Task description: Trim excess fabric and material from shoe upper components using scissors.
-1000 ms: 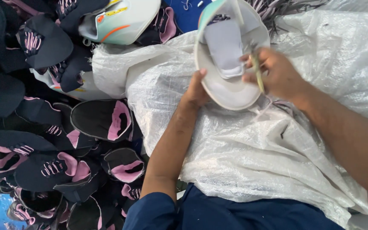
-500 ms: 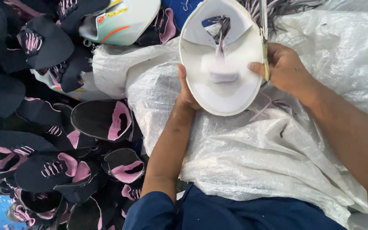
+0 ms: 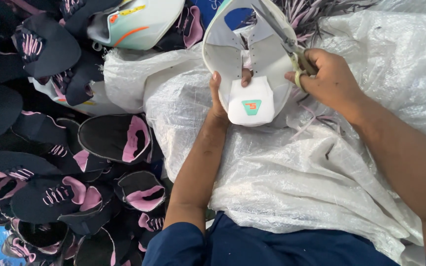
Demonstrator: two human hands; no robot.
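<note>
Left hand (image 3: pixel 223 106) holds a white shoe upper (image 3: pixel 247 59) at upper centre of the frame, grip closed on it: thumb on its left edge, a fingertip poking up through the opening by the tongue (image 3: pixel 251 102). Tongue is white with a small teal-and-orange patch, folded toward the lower edge of the upper.

Right hand (image 3: pixel 329 79), upper right of centre, grip closed round the handles of scissors (image 3: pixel 284 37). Blades point up-left across the upper's right side, lying over the eyelet strip. Can't tell if the blades are open or biting anything.

Both hands work over a white woven sack (image 3: pixel 292 187) spread across the lap and filling the right half of the frame. Loose thread ends (image 3: pixel 316 120) lie on the sack just below the right hand.

Left half of the frame: pile of dark uppers with pink lining (image 3: pixel 75 167), stacked touching one another. Upper left, one light upper with mint and orange trim (image 3: pixel 139 22) rests on the pile, just beside the sack's edge. Dark lace ends (image 3: pixel 316 10) at top right of centre. Blue clothing (image 3: pixel 272 246) at bottom centre.
</note>
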